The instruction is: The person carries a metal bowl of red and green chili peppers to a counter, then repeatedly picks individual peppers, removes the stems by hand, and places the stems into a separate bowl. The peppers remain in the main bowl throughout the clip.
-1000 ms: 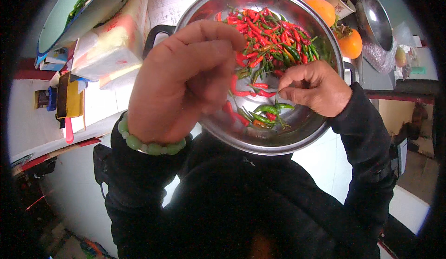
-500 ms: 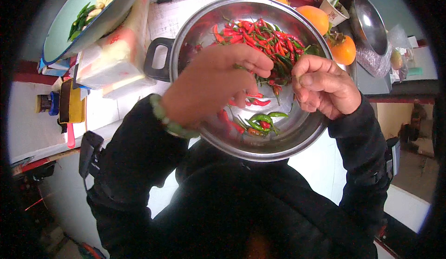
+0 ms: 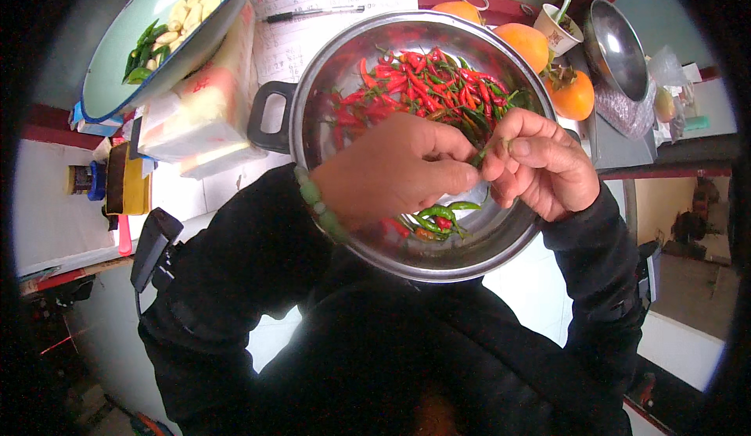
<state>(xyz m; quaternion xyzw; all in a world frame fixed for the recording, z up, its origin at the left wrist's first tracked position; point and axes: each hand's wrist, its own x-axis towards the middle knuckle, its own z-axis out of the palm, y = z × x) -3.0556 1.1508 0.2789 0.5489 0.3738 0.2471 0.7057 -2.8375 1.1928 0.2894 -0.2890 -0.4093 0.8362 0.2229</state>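
A wide steel pot (image 3: 508, 252) with a black side handle (image 3: 270, 117) is in front of me. Inside, a heap of red chilies (image 3: 430, 84) with green stems lies toward the far side. Nearer me is a small group of green chilies (image 3: 438, 217) with a few red ones. Above the pot, my left hand (image 3: 391, 166), with a pale green bead bracelet at its wrist, pinches a small green chili (image 3: 479, 156) by one end. The thumb and fingers of my right hand (image 3: 544, 162) close on its other end, at the stem. The fingers cover most of it.
A pale enamel bowl (image 3: 106, 68) with peeled garlic (image 3: 192, 12) and green chilies stands far left, beside wrapped packets (image 3: 207, 123). Behind the pot lie a pen (image 3: 313, 13) and papers. Orange persimmons (image 3: 571, 95), a paper cup (image 3: 557, 29) and a metal bowl (image 3: 618, 48) are at right.
My left hand has come down and to the right, from open above the pot to pinching the chili at my right hand. The right hand has lowered slightly, still pinching.
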